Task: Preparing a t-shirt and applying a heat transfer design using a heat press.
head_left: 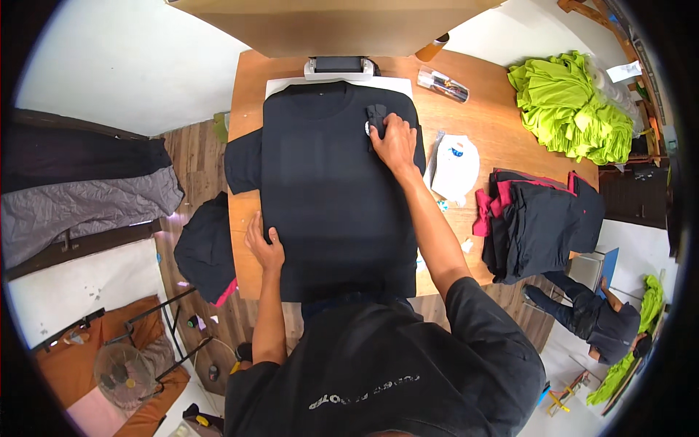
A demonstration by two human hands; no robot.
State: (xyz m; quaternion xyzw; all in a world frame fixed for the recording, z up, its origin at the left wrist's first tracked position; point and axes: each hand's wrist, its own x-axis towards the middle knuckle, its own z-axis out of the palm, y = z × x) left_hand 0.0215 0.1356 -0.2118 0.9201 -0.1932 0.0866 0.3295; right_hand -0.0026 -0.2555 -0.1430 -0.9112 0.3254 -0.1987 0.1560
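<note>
A black T-shirt [335,197] lies spread with its neckline away from me on a flat white board [280,84], one sleeve out to the left. My right hand [396,144] is closed on a small bunch of dark cloth [376,116] at the shirt's upper right chest. Whether that bunch is a separate rag or part of the shirt, I cannot tell. Beside the fingertips shows a small white mark, partly covered. My left hand [265,247] rests at the shirt's lower left edge, fingers apart, gripping nothing.
Past the collar stands a machine under a large tan panel [335,25]. On the wooden table [495,109], to the right, are a clear cylinder [443,85], a white packet [456,167], folded dark garments [531,226] and lime-green cloth [568,109]. Another person [611,317] sits at far right.
</note>
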